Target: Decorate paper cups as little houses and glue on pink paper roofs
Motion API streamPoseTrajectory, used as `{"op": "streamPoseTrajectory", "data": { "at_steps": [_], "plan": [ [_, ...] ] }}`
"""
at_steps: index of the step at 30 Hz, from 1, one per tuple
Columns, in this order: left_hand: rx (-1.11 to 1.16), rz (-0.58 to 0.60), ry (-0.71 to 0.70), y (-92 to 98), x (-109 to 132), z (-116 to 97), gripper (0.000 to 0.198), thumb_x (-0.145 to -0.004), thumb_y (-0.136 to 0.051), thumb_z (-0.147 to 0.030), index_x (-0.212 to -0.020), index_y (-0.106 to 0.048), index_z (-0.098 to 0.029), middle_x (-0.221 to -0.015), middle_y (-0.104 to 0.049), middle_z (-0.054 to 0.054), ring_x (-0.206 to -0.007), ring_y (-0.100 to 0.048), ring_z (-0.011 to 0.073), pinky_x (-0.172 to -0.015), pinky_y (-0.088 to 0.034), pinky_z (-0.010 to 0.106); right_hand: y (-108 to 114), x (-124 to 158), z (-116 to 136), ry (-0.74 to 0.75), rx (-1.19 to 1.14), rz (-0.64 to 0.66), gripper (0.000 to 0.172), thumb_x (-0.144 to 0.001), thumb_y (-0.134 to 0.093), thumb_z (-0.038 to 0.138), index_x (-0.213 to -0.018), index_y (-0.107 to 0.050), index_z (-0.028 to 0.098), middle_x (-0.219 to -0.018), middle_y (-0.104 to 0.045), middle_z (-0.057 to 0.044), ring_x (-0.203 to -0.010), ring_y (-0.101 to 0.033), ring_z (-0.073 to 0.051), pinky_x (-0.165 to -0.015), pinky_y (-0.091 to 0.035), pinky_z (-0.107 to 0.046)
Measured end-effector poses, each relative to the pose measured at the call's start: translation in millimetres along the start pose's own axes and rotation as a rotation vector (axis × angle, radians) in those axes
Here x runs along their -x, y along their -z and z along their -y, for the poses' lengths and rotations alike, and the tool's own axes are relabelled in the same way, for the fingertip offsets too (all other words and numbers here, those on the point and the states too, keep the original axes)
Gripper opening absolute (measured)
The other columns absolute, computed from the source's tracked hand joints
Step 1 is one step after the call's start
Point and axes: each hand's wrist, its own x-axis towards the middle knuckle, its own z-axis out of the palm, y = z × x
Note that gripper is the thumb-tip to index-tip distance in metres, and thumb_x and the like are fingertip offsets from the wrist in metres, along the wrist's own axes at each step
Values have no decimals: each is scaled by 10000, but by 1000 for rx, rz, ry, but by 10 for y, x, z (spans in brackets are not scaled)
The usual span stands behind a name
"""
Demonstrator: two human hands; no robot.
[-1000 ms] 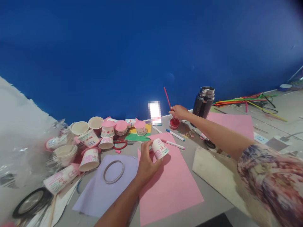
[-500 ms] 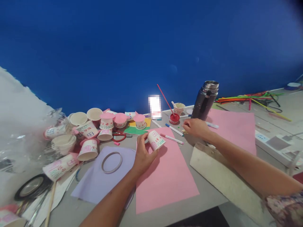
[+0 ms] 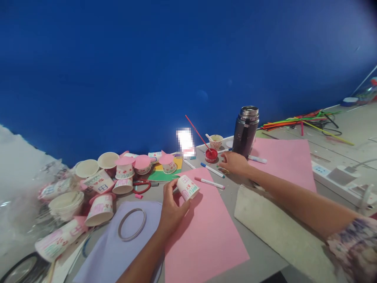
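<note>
In my left hand [image 3: 173, 214] is a white paper cup [image 3: 188, 188], tilted, with a window, a pink door shape and green grass drawn on it. My fingers and thumb wrap round its left side, above a pink paper sheet [image 3: 203, 232]. Farther right, my right hand [image 3: 235, 163] rests low at the tabletop with its fingers bent together; what they hold, if anything, is hidden. Small crumbs lie just under it. Close by are a red paint pot [image 3: 211, 156] with a red stick in it, a blue marker [image 3: 212, 170] and a pink marker [image 3: 209, 182].
Several decorated paper cups [image 3: 100, 210] crowd the left side, near a grey tape ring [image 3: 132, 224] on purple paper [image 3: 110, 245]. A dark open flask [image 3: 246, 131] stands beyond my right hand. Under my right forearm lies a pale board [image 3: 273, 224]; a power strip [image 3: 338, 181] is right.
The view has shifted, so things on the left sit lower. My right hand has shifted slightly toward the paint pot, fingers still bent. My left hand keeps its hold on the cup.
</note>
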Motion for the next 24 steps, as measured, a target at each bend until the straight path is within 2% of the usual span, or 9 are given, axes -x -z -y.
{"op": "streamPoseTrajectory", "data": {
  "at_steps": [4, 8, 13, 18, 22, 24],
  "plan": [
    [-1, -2, 13, -1, 11, -40, 646, -724, -780, -292, -1313, -514, -262, -1357, -526, 113, -1285, -554, 317, -1064, -502, 507, 12, -161, 77, -29, -10, 70, 320, -868, -694, 489, -976, -766, 197, -918, -794, -87, -852, -737, -242, -625, -408, -267],
    [-18, 16, 17, 1, 21, -77, 631, -743, -776, -304, -1313, -508, -259, -1361, -522, 114, -1306, -546, 312, -1069, -501, 492, 3, -195, 122, -41, -41, 96, 348, -939, -599, 525, -957, -756, 215, -861, -780, -64, -746, -724, -200, -594, -406, -248],
    [-16, 18, 39, 7, 11, -82, 622, -731, -755, -316, -1299, -510, -253, -1357, -521, 121, -1307, -540, 320, -1077, -492, 514, -39, -242, 191, -34, -59, 104, 365, -916, -631, 569, -920, -740, 220, -911, -783, -67, -826, -722, -213, -600, -405, -246],
    [-11, 27, 65, 7, 4, -104, 620, -738, -767, -360, -1293, -511, -254, -1369, -522, 126, -1309, -547, 325, -1072, -494, 511, -114, -280, 345, -41, -50, 106, 445, -943, -580, 602, -835, -739, 201, -846, -766, -93, -800, -714, -227, -623, -443, -264],
    [-2, 36, 83, 13, -2, -118, 647, -736, -770, -380, -1306, -492, -251, -1393, -503, 130, -1312, -551, 315, -1070, -499, 486, -74, -275, 441, -2, -1, 87, 471, -975, -571, 577, -839, -757, 166, -836, -751, -131, -856, -719, -264, -719, -518, -318],
    [-5, 37, 89, 19, -7, -119, 653, -733, -781, -386, -1304, -495, -247, -1388, -503, 131, -1322, -540, 315, -1068, -500, 478, 15, -286, 495, 39, 39, 67, 406, -995, -595, 514, -921, -762, 151, -940, -754, -147, -938, -715, -273, -815, -555, -368]
  ]
}}
